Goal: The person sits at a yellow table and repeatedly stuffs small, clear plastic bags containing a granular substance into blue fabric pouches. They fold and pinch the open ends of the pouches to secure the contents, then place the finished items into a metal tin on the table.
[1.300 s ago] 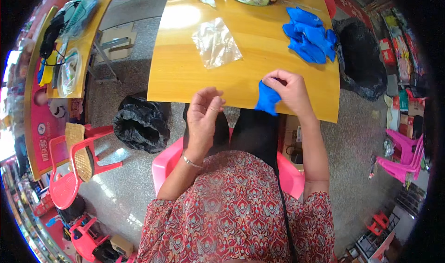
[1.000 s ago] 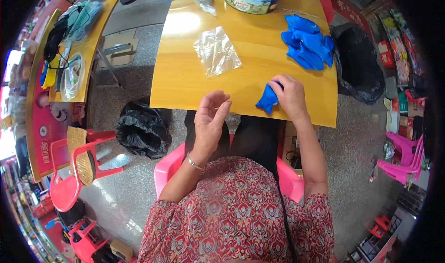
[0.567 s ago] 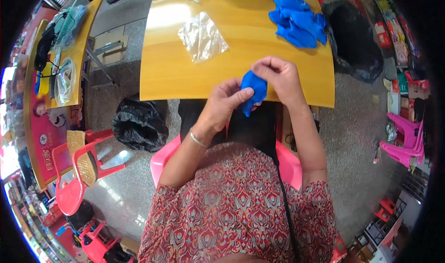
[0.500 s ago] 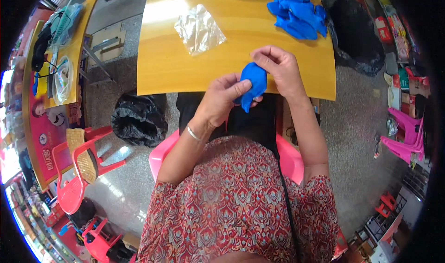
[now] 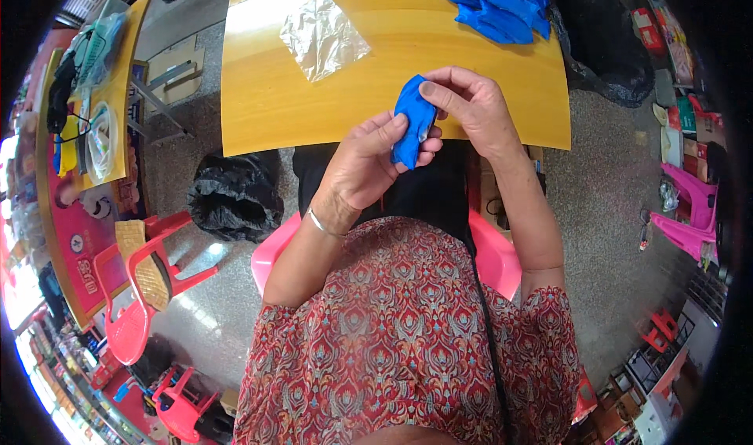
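Note:
Over the near edge of the yellow wooden table (image 5: 274, 112), a small folded piece of blue, cloth-like material (image 5: 412, 122) is held between both hands. My left hand (image 5: 365, 151) is closed on its lower part, thumb on top and fingers underneath. At its upper end my right hand (image 5: 480, 114) pinches the edge between thumb and fingers. A small pale spot shows on the piece's right side. Further up the table lies a flat clear plastic bag (image 5: 323, 39). A pile of similar blue pieces (image 5: 498, 7) sits at the far right.
A large black plastic bag (image 5: 600, 49) stands open against the table's right side. Another open black bag (image 5: 235, 198) is on the floor at the left, with a red plastic chair (image 5: 129, 323) beyond it. A pink chair (image 5: 498, 253) is under me.
The blue piece now looks narrower and more folded, and its upper end leans right. My right thumb has come onto its upper edge. The whole view has shifted slightly.

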Tool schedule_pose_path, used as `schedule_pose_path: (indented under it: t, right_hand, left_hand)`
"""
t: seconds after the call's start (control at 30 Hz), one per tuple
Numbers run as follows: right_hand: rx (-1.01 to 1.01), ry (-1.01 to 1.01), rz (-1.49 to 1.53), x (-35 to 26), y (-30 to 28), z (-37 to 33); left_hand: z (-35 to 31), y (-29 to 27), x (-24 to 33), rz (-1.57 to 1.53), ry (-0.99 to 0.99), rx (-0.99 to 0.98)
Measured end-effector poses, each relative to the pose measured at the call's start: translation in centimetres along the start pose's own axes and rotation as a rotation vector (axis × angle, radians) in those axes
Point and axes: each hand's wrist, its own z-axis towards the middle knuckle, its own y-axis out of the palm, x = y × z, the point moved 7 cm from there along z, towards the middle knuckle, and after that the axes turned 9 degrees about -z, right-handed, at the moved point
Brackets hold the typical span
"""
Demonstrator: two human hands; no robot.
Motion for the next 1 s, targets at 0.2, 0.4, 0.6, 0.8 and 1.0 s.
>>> schedule_pose_path:
  t: [0.2, 0.4, 0.6, 0.8, 1.0]
  right_hand:
    - [0.087, -0.249, 0.039, -1.3, -0.3, -2.0]
    - [0.000, -0.224, 0.038, -1.7, 1.5, -2.6]
    - [-0.019, -0.065, 0.194, -0.5, 2.3, -2.5]
    - [0.083, -0.213, 0.016, -0.2, 0.9, -2.2]
    - [0.010, -0.076, 0.254, -0.3, 0.6, -2.6]
  left_hand:
    - [-0.3, 0.4, 0.2, -0.112, 0.024, 0.012]
    - [0.1, 0.4, 0.3, -0.077, 0.067, -0.030]
    - [-0.6, 0.8, 1.1, 0.147, 0.163, 0.111]
    - [-0.2, 1.6, 0.8, 0.218, 0.202, 0.139]
    - [0.0, 1.2, 0.5, 0.234, 0.208, 0.129]
